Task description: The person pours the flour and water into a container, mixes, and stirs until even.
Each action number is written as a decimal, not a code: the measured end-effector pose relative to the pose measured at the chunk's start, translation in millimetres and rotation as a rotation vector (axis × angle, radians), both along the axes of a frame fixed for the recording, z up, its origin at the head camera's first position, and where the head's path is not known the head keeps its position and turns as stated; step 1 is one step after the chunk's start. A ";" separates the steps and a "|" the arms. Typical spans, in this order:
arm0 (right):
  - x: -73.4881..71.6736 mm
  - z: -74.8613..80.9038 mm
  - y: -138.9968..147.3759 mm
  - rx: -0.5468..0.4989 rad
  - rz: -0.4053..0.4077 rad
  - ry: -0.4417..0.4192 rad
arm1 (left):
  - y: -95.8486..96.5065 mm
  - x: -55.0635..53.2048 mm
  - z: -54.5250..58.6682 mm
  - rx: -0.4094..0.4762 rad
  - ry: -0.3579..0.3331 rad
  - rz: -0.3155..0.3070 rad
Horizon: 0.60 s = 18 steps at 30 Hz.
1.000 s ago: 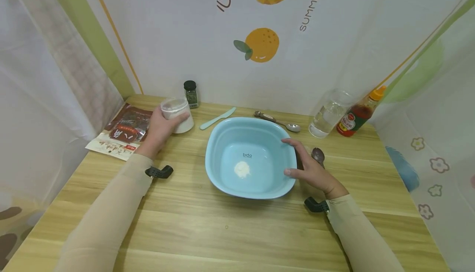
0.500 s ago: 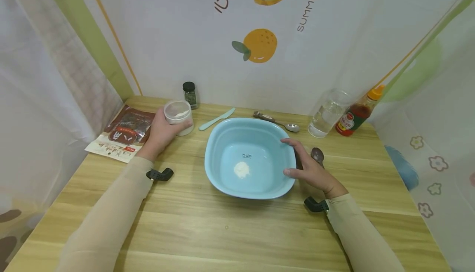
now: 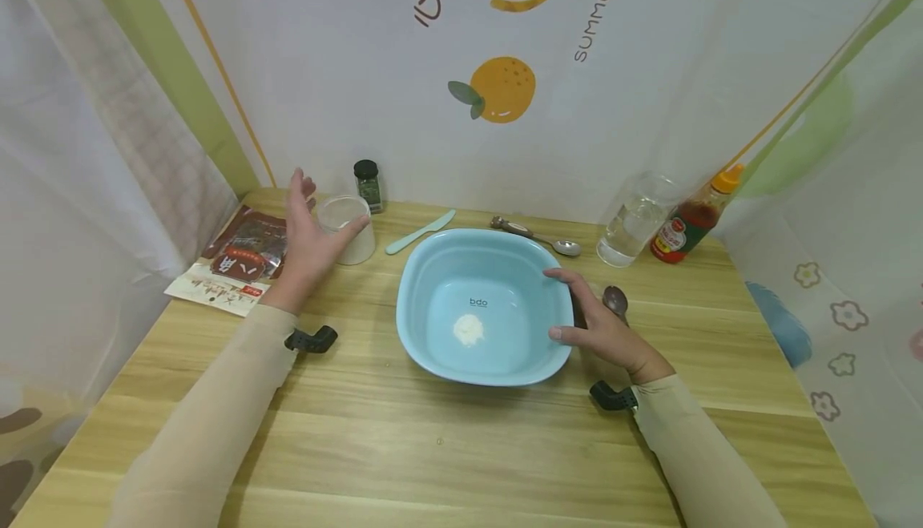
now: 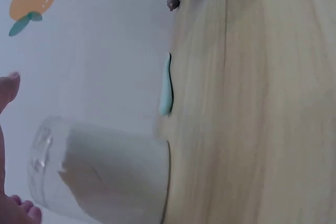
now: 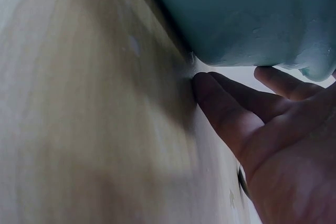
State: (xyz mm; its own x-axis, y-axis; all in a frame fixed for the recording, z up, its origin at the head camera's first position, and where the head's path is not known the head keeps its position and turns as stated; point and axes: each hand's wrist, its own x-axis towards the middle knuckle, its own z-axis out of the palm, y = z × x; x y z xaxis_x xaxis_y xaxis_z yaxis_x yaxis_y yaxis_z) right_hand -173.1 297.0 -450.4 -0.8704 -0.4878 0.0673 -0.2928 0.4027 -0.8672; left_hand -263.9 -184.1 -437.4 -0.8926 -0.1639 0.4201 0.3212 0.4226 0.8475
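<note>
A light blue basin (image 3: 485,245) stands mid-table with a small heap of white powder (image 3: 469,329) on its bottom. My right hand (image 3: 609,332) holds the basin's right side, thumb and forefinger at the rim; in the right wrist view other fingers (image 5: 231,114) lie low by the outer wall. At the back left, my left hand (image 3: 306,243) is spread beside a clear lidless jar (image 3: 356,249), apart from its wall as far as the left wrist view shows. White powder (image 4: 118,171) fills part of the jar, which stands upright on the table.
Behind the jar is a small dark-capped herb bottle (image 3: 368,187). A brown pouch (image 3: 245,255) lies at left. Along the back are a pale green knife (image 3: 421,231), a metal spoon (image 3: 537,235), a glass of water (image 3: 627,227) and a sauce bottle (image 3: 685,227). A dark spoon (image 3: 615,300) lies by my right hand.
My left hand held the tilted jar, stood it upright on the table, then let go and spread its fingers. The right hand has stayed at the basin's side.
</note>
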 end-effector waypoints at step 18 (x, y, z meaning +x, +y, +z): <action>1.0 0.0 0.0 -0.008 -0.006 -0.008 | 51.2 29.1 18.1 -0.026 0.222 -0.408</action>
